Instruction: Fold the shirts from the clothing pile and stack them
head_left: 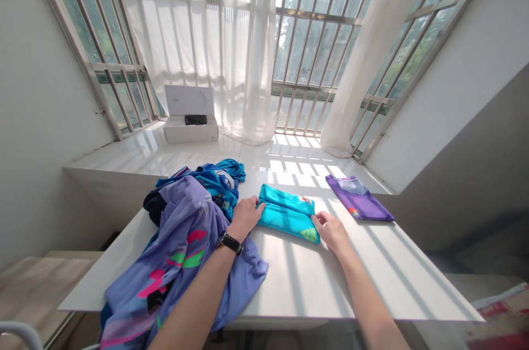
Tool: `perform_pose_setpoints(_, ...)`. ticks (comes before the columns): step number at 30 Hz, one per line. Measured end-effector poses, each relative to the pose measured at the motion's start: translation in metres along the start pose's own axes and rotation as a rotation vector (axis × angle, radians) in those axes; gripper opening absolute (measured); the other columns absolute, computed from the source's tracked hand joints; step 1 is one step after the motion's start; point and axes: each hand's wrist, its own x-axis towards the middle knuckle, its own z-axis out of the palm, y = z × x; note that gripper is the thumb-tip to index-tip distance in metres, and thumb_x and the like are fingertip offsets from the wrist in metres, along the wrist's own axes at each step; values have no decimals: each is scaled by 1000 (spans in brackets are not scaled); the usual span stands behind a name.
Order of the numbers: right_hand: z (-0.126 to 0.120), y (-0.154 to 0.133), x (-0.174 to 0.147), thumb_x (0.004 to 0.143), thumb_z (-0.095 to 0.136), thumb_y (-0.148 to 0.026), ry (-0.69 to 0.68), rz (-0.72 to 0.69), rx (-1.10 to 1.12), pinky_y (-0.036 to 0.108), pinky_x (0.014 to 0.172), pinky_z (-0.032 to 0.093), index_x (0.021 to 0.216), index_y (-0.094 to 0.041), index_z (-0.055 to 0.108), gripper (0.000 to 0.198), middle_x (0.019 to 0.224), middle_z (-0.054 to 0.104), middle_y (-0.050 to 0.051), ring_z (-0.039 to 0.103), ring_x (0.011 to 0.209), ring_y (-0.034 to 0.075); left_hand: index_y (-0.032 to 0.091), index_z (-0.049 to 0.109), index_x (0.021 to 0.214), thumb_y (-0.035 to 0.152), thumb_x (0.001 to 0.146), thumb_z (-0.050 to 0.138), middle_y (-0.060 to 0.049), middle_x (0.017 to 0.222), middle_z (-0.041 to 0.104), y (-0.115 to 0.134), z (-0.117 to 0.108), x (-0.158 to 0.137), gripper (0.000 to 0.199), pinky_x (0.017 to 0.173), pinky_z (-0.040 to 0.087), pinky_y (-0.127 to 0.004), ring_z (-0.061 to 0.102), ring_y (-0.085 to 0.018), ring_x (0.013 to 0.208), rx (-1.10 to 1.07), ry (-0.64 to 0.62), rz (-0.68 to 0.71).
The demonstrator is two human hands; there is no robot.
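Note:
A turquoise garment (285, 221), folded into a flat rectangle with a yellow-green print at its near right corner, lies on the white table. At its left edge my left hand (247, 213), with a black watch (232, 243) on the wrist, pinches the cloth. My right hand (332, 232) has its thumb and fingers closed on the right edge. Close beside my left forearm is a loose heap of clothes, with a lavender garment (192, 229) with pink and green prints on top. Blue clothes (215, 176) show behind it.
A folded purple garment (363, 204) lies at the right of the table (297, 289). Behind, on the window ledge (124, 151), stands an open white box (190, 134) with a black device (195, 119). White curtains (223, 52) hang before barred windows. The lavender garment drapes over the table's front edge.

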Motion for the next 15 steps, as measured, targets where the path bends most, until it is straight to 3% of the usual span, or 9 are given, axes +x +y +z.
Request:
perform_pose_setpoints(9, 0, 2, 1, 90, 51, -48, 5, 19, 47, 28, 65, 43, 74, -26, 62, 30, 80, 74, 2, 67, 75, 20, 18, 71, 91, 39, 98, 60, -9, 88, 76, -6, 2, 2, 25, 74, 45, -27, 71, -22, 87, -164, 23, 35)
perform_pose_setpoints(15, -2, 3, 0, 90, 51, -52, 3, 26, 69, 29, 66, 44, 77, -26, 65, 32, 83, 76, 4, 69, 78, 21, 19, 71, 92, 43, 96, 61, -8, 87, 76, -6, 3, 3, 26, 69, 42, -29, 70, -25, 87, -118, 29, 17)
